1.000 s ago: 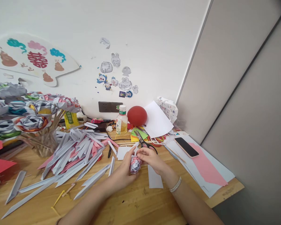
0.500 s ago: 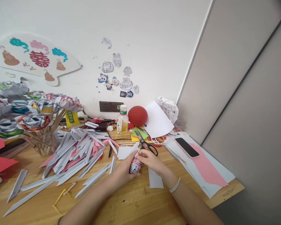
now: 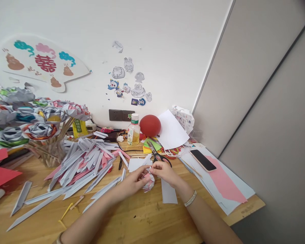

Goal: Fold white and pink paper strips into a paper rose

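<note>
Between my two hands, over the wooden table (image 3: 127,217), is a small paper flower (image 3: 149,185) of folded white and pink paper. My left hand (image 3: 134,179) is closed around its left and upper side, the fingers partly covering it. At the flower's upper right, my right hand (image 3: 164,173) pinches with thumb and forefinger at its edge; a bit of white paper shows by the fingertips. A white paper strip (image 3: 169,191) lies just below my right hand. Behind that hand rest black-handled scissors (image 3: 157,156), next to some white paper pieces (image 3: 137,164).
A heap of folded paper strips (image 3: 86,162) spreads to the left, beside a container of paper flowers (image 3: 44,152). At the back stand a bottle (image 3: 134,130) and a red balloon (image 3: 150,125). A phone (image 3: 203,160) lies on paper sheets (image 3: 218,183) at right.
The flower has been turned in my left hand, so its layered face no longer points at me. My left fingers have shifted over its top. The right hand stays at its edge.
</note>
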`<state>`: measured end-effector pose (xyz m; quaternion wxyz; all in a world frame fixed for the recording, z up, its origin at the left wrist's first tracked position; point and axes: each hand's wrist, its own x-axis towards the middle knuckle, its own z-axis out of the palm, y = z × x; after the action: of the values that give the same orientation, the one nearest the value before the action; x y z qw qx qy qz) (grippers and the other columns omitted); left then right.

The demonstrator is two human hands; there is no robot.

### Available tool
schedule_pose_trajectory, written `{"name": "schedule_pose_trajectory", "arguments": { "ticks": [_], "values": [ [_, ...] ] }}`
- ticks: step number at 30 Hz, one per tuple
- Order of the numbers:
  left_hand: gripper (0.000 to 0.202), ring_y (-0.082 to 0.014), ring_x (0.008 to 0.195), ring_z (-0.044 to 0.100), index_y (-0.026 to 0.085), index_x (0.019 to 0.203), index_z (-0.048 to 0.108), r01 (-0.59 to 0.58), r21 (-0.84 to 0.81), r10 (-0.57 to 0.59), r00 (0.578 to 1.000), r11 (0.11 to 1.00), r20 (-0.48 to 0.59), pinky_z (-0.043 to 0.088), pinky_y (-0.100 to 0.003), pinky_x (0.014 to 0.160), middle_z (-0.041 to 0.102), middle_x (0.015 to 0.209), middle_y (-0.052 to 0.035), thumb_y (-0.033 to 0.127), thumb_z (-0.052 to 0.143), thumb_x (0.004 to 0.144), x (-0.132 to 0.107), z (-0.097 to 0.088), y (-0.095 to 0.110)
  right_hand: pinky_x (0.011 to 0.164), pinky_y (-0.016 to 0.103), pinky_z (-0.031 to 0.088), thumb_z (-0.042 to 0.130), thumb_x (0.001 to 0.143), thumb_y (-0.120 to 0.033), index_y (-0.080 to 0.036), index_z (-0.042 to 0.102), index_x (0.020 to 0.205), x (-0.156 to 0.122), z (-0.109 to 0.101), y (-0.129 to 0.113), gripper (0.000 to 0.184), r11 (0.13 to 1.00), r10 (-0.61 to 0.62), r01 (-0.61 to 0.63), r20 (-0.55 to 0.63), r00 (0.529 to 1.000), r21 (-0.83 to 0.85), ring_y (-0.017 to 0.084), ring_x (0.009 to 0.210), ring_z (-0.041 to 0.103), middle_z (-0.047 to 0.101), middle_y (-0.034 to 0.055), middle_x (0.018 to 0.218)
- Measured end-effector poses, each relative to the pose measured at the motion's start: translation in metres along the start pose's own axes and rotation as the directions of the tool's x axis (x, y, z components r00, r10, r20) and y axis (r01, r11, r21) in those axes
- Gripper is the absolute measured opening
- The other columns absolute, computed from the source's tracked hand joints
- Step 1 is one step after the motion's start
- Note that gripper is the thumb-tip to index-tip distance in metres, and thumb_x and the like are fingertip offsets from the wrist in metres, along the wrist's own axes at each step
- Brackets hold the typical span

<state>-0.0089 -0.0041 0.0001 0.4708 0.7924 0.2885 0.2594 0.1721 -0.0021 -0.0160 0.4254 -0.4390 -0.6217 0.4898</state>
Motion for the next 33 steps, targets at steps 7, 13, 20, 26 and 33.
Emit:
{"name": "schedule_pose_trajectory", "arguments": {
  "ticks": [7, 13, 20, 26, 33],
  "values": [
    [0.031, -0.0116, 0.064, 0.051, 0.016, 0.083, 0.054, 0.076, -0.14, -0.086, 0.994, 0.987, -0.068, 0.042, -0.023, 0.059, 0.055, 0.073, 0.0006, 0.045, 0.048, 0.076, 0.011, -0.007, -0.023, 0.051, 0.021, 0.033, 0.067, 0.063, -0.043, -0.015, 0.056, 0.067, 0.0, 0.005, 0.001, 0.03, 0.998, 0.05, -0.052, 0.05, 0.997, 0.028, 0.009, 0.055, 0.044, 0.051, -0.003, 0.059],
    [0.022, -0.01, 0.057, 0.046, 0.016, 0.071, 0.053, 0.085, -0.091, -0.095, 0.989, 0.992, -0.111, 0.036, -0.021, 0.053, 0.051, 0.061, 0.004, 0.037, 0.058, 0.068, 0.012, -0.006, -0.023, 0.055, 0.022, 0.037, 0.067, 0.064, -0.041, -0.015, 0.058, 0.07, 0.0, 0.007, 0.005, 0.028, 1.0, 0.018, -0.017, 0.064, 0.998, -0.012, 0.01, 0.059, 0.048, 0.053, -0.0019, 0.064],
    [0.024, -0.0102, 0.055, 0.043, 0.015, 0.067, 0.054, 0.102, 0.054, -0.094, 0.987, 0.993, -0.131, 0.033, -0.021, 0.05, 0.049, 0.059, 0.004, 0.039, 0.057, 0.067, 0.009, -0.005, -0.013, 0.057, 0.023, 0.039, 0.069, 0.062, -0.037, -0.015, 0.059, 0.073, -0.002, 0.005, 0.002, 0.026, 0.999, 0.012, -0.007, 0.13, 0.992, -0.041, 0.011, 0.061, 0.05, 0.054, -0.002, 0.065],
    [0.016, -0.0104, 0.054, 0.043, 0.016, 0.06, 0.05, 0.098, 0.149, -0.07, 0.981, 0.984, -0.181, 0.031, -0.02, 0.049, 0.049, 0.055, 0.0042, 0.03, 0.053, 0.068, 0.008, -0.001, -0.009, 0.054, 0.023, 0.038, 0.068, 0.062, -0.035, -0.015, 0.055, 0.063, -0.001, 0.006, 0.004, 0.024, 0.991, -0.01, 0.015, 0.038, 0.999, -0.135, 0.011, 0.059, 0.05, 0.055, -0.0011, 0.063],
    [0.016, -0.013, 0.059, 0.05, 0.015, 0.073, 0.056, 0.092, 0.038, -0.083, 0.978, 0.995, -0.192, 0.041, -0.024, 0.056, 0.057, 0.064, 0.0002, 0.026, 0.045, 0.073, 0.011, -0.003, -0.013, 0.056, 0.025, 0.04, 0.07, 0.06, -0.032, -0.015, 0.055, 0.064, -0.001, 0.004, -0.003, 0.023, 0.999, 0.004, -0.004, -0.005, 1.0, -0.049, 0.012, 0.058, 0.053, 0.057, -0.0017, 0.061]
  ]
}}
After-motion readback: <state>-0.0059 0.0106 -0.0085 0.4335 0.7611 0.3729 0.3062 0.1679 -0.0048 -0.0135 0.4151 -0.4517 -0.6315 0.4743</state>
